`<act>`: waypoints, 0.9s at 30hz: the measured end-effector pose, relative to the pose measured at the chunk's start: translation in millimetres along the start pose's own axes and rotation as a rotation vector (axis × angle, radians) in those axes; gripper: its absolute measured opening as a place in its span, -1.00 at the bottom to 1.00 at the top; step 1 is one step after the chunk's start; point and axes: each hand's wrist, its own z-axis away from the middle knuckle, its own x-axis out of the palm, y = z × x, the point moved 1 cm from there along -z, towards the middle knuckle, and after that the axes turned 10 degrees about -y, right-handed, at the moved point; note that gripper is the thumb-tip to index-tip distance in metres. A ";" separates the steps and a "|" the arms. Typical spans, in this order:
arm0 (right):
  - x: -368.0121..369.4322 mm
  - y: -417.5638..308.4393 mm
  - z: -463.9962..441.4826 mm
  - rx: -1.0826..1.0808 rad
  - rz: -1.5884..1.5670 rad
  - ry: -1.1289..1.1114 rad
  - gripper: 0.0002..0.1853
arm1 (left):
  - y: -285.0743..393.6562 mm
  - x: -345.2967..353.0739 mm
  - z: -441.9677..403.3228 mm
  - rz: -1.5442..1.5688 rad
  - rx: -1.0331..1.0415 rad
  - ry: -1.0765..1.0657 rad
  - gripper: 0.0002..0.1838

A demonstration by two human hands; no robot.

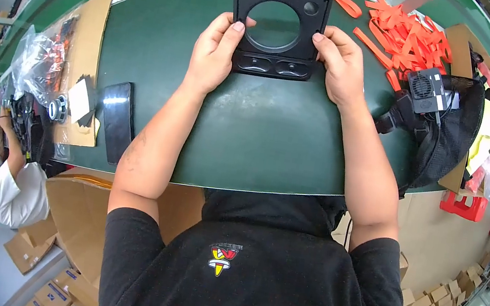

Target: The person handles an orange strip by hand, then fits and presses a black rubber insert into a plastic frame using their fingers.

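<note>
Both my hands grip a flat black speaker panel (308, 38) with a large round hole and a smaller round opening at its upper right. It is held over the far side of the green worktable (267, 131). My left hand (215, 49) pinches its left edge, thumb on the face and a fingertip showing through the big hole. On the right edge my right hand (341, 66) is closed, thumb on top. Along the panel's bottom lies a black strip (271, 65) with two oval recesses; whether it is one piece with the panel I cannot tell.
At the right are a heap of orange straps (404, 37), a black mesh bag (453, 135) and a small device with a fan grille (425, 88). A dark phone-like slab (117, 120), cardboard (80, 120) and a small speaker (58, 109) lie left. Another person (12, 186) sits far left.
</note>
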 end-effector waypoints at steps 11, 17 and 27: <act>-2.2 2.6 1.6 0.015 0.049 0.034 -0.87 | -0.9 0.2 -0.2 -0.001 0.003 -0.019 -0.76; -3.2 5.6 0.5 0.014 0.007 0.009 -0.92 | 0.4 -1.9 1.0 -0.083 0.007 0.003 -0.75; -0.5 -1.3 1.3 0.026 0.046 -0.002 -0.91 | -2.3 -3.1 -1.4 -0.103 0.035 -0.001 -0.75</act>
